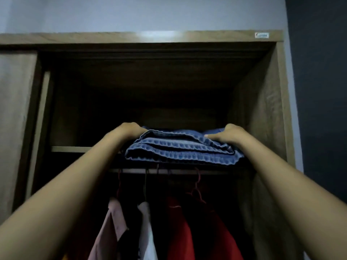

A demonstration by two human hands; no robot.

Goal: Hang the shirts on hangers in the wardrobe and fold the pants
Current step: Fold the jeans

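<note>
Dim light, looking up into the open wardrobe. Landmark: the shelf.

- Folded jeans, blue denim in several layers, lie at the front edge of the shelf, toward its right end. The fold edges face the camera. Whether the bundle's full weight rests on the board cannot be told.
- Left hand is above the shelf at the bundle's left upper corner, fingers curled over the top layer and gripping it.
- Right hand is above the shelf at the bundle's right upper corner. Its thumb lies pressed along the front of the denim and its fingers go over the top, out of sight.
- The jeans sit between the two hands, both arms stretched up and forward.
- Just below the shelf runs a rail with hangers hooked on it.
- Further below the shelf hang a pink shirt, a white shirt and a red shirt.
- Left of the shelf stands a sliding door.
- The space behind the jeans, above the shelf, is too dark to read.
</note>
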